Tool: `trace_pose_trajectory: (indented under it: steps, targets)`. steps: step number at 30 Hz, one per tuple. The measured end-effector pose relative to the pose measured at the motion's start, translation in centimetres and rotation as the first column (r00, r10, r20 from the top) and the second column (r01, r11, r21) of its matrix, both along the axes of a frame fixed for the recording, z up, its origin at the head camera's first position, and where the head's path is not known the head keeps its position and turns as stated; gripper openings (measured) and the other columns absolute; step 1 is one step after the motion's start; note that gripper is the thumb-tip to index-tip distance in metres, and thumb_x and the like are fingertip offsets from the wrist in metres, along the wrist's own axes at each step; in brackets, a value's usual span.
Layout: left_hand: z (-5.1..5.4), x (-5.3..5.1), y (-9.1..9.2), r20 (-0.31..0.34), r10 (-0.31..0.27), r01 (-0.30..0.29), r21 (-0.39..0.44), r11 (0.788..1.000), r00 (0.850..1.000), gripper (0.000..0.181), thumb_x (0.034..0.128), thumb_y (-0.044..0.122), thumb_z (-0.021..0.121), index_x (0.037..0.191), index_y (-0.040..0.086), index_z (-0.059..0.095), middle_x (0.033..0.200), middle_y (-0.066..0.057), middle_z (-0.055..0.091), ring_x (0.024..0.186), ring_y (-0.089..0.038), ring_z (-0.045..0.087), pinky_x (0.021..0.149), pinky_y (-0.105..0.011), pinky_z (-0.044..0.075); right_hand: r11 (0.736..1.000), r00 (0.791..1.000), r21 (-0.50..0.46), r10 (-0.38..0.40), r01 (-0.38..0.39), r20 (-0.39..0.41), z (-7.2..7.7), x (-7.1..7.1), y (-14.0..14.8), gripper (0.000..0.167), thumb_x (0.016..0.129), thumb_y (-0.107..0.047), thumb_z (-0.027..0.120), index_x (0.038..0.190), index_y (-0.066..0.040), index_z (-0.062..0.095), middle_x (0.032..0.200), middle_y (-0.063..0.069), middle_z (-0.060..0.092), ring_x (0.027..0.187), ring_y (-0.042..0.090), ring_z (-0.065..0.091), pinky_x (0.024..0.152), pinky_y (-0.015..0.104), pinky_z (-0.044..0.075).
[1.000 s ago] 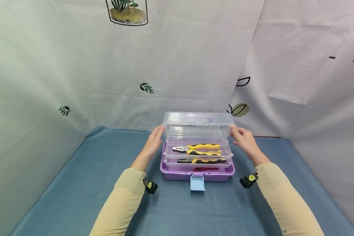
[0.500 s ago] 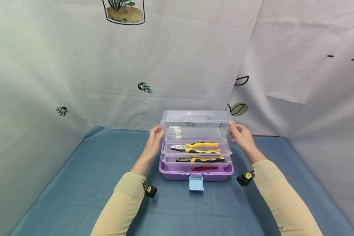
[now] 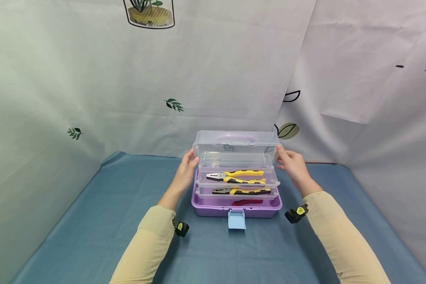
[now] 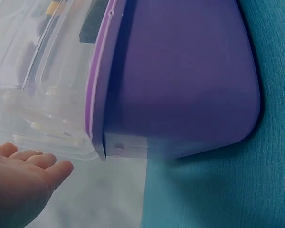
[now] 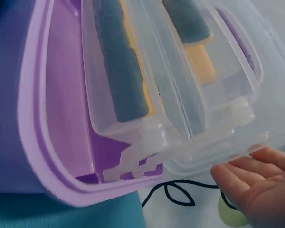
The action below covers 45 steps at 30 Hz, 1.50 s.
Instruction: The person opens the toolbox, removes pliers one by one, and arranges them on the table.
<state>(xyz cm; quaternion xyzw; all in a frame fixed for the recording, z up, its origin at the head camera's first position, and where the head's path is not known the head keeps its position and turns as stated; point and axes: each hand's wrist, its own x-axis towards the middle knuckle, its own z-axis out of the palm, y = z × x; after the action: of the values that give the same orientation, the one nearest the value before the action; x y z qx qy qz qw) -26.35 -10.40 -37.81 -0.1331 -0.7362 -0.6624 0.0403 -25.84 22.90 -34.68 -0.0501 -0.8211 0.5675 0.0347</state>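
Note:
A purple toolbox (image 3: 204, 212) with a clear lid (image 3: 206, 138) stands in the head view with its lid raised. My left hand (image 3: 182, 176) touches the lid's left end with nearly straight fingers. At the right end, my right hand (image 3: 296, 169) has its fingertips against the lid's edge. Clear stepped trays (image 3: 274, 178) are spread out inside. Pliers (image 3: 246, 173) with yellow and black handles lie in the upper tray, and a second yellow-black pair (image 3: 248, 191) is in the lower one. A red-handled tool (image 3: 248, 202), partly hidden, lies at the bottom.
A light-blue latch (image 3: 236, 220) hangs down at the toolbox front. Blue cloth (image 3: 127, 221) covers the table. Pale printed fabric (image 3: 230, 79) hangs close behind the box and along both sides.
The lid has tilted a little farther back, its top edge rising in the head view. Both hands have stayed at its ends. The trays and pliers look much the same.

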Motion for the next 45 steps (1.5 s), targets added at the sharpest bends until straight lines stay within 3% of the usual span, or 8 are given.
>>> trace_pose_trajectory:
  steps: [5, 14, 19, 25, 33, 39, 45]
  targets:
    - [0.0, -0.2, -0.2, 0.008, -0.002, 0.002, -0.014, 1.0, 1.0, 0.063, 0.0999, 0.028, 0.04, 0.15, 0.0, 0.014, 0.155, -0.021, 0.021, 0.143, -0.032, 0.021, 0.12, -0.041, 0.015, 0.996, 0.998, -0.063, 0.059, -0.058, 0.021, -0.1, 0.0, 0.4, 0.089, 0.09, -0.066, 0.034, 0.145, 0.004, 0.029, 0.149, 0.024, 0.034, 0.135, 0.035, 0.037, 0.108, 0.047, 0.037]
    - [0.0, -0.4, -0.4, 0.014, 0.006, -0.005, -0.056, 0.998, 1.0, 0.061, 0.0997, 0.029, 0.038, 0.151, 0.004, 0.017, 0.155, -0.018, 0.023, 0.143, -0.032, 0.021, 0.119, -0.044, 0.015, 0.979, 0.98, -0.045, 0.2, -0.199, 0.006, -1.2, 0.3, 1.0, 0.075, 0.098, -0.056, 0.024, 0.151, -0.004, 0.015, 0.156, 0.019, 0.018, 0.143, 0.034, 0.021, 0.113, 0.052, 0.026]
    - [-0.1, -0.4, -0.7, 0.027, -0.013, 0.015, -0.052, 0.999, 1.0, 0.061, 0.0996, 0.031, 0.036, 0.152, 0.006, 0.016, 0.157, -0.014, 0.017, 0.145, -0.03, 0.015, 0.119, -0.044, 0.013, 0.974, 0.977, -0.078, 0.21, -0.213, -0.048, -1.6, 0.6, 0.9, 0.065, 0.102, -0.044, 0.027, 0.148, -0.001, 0.012, 0.156, 0.022, 0.016, 0.143, 0.037, 0.019, 0.114, 0.055, 0.024]
    - [-0.2, -0.6, -0.7, 0.033, -0.039, 0.04, -0.033, 0.999, 0.999, 0.061, 0.1001, 0.03, 0.034, 0.151, 0.004, 0.013, 0.159, -0.011, 0.01, 0.146, -0.027, 0.008, 0.12, -0.043, 0.012, 0.971, 0.972, -0.061, 0.227, -0.23, -0.051, -1.9, 0.8, 0.9, 0.061, 0.103, -0.037, 0.027, 0.149, 0.0, 0.011, 0.157, 0.019, 0.011, 0.144, 0.035, 0.017, 0.115, 0.054, 0.022]
    - [-0.2, -1.1, -0.7, 0.079, -0.038, 0.042, -0.05, 0.998, 0.996, 0.062, 0.1001, 0.035, 0.032, 0.152, 0.006, 0.012, 0.16, -0.006, 0.008, 0.146, -0.027, 0.008, 0.118, -0.048, 0.015, 0.962, 0.964, -0.057, 0.265, -0.266, -0.036, -2.6, 0.7, 1.3, 0.059, 0.103, -0.034, 0.027, 0.153, -0.015, 0.001, 0.159, 0.013, 0.006, 0.145, 0.033, 0.014, 0.115, 0.054, 0.022]
    - [-1.4, -1.3, -1.0, 0.124, -0.068, 0.076, -0.065, 0.995, 0.99, 0.064, 0.0998, 0.042, 0.026, 0.152, 0.007, 0.014, 0.159, -0.008, 0.011, 0.145, -0.032, 0.016, 0.117, -0.051, 0.018, 0.934, 0.94, -0.112, 0.341, -0.338, 0.003, -3.5, 0.6, 1.5, 0.058, 0.104, -0.039, 0.02, 0.15, -0.028, -0.012, 0.159, 0.014, -0.007, 0.145, 0.036, 0.004, 0.114, 0.06, 0.012]
    - [-2.2, -1.4, -0.9, 0.175, -0.115, 0.109, 0.043, 0.993, 0.978, 0.066, 0.0994, 0.042, 0.025, 0.152, 0.006, 0.012, 0.159, -0.014, 0.011, 0.145, -0.033, 0.015, 0.118, -0.051, 0.016, 0.917, 0.928, -0.149, 0.373, -0.37, -0.01, -4.3, 0.5, 1.5, 0.057, 0.103, -0.044, 0.017, 0.148, -0.035, -0.018, 0.158, 0.017, -0.009, 0.145, 0.038, 0.0, 0.112, 0.065, 0.006]
